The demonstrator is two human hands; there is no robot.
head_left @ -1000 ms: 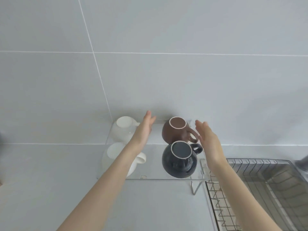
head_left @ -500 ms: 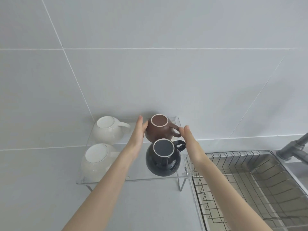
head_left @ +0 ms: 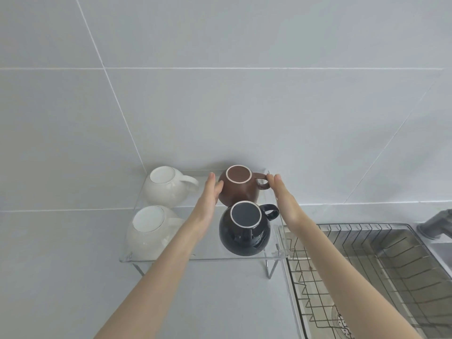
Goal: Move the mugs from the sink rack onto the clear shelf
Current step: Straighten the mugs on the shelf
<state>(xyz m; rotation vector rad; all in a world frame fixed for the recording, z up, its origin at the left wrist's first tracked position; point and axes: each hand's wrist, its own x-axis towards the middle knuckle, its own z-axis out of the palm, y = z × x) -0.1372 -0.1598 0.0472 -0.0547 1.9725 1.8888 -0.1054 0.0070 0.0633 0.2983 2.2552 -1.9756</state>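
The scene is a kitchen corner with a wall of large pale grey tiles (head_left: 244, 113), divided by thin white joints. The countertop (head_left: 61, 277) below has the same pale grey colour and a matt look.

On the countertop, against the wall, stands the clear shelf (head_left: 200, 255), a transparent plate on thin metal legs. Four mugs are on it, all upside down. The brown mug (head_left: 238, 189) is at the back right, with its handle to the right. The black mug (head_left: 244, 231) is in front of it, touching or almost touching it; its handle also points to the right. Two white mugs are on the left side: the white mug at the back (head_left: 167, 185) and the white mug at the front (head_left: 149, 231).

The left hand (head_left: 208, 199) is open, the fingers straight, and the fingertips lie on the left side of the brown mug. The right hand (head_left: 283, 194) is also open, and its fingertips touch the handle of the brown mug. Neither hand closes around the mug; they only rest against it from both sides.

To the right of the shelf, the sink rack (head_left: 354, 277) of dark wire sits in the steel sink (head_left: 440, 255). No mug is seen in it. A grey faucet (head_left: 437, 222) shows at the right edge.
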